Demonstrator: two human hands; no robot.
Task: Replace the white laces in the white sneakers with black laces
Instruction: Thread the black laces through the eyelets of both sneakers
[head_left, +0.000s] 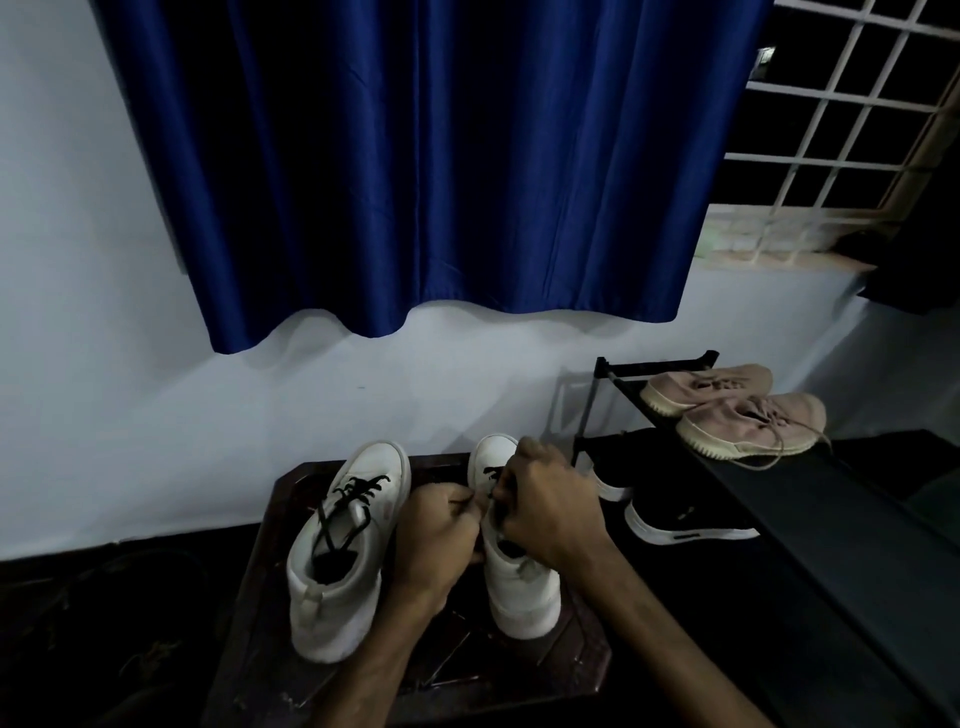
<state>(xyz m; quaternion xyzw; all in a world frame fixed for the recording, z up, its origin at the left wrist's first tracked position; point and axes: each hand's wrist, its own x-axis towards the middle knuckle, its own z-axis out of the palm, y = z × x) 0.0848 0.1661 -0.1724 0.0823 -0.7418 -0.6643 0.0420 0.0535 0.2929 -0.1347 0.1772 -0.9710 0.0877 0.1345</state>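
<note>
Two white sneakers stand side by side on a dark wooden stool (270, 613), toes toward the wall. The left sneaker (343, 561) carries a black lace (353, 499) threaded loosely through its eyelets. Over the right sneaker (519, 587) both my hands meet. My left hand (441, 535) is closed on a thin black lace end beside the tongue. My right hand (550, 504) covers the eyelets and pinches the black lace there. Most of that sneaker's lacing is hidden under my fingers. No white lace shows.
A black shoe rack (779, 509) stands to the right with a beige pair of sneakers (743, 410) on top and black white-soled shoes (685, 519) below. A blue curtain (415, 156) hangs over the white wall. A barred window (841, 130) is at the right.
</note>
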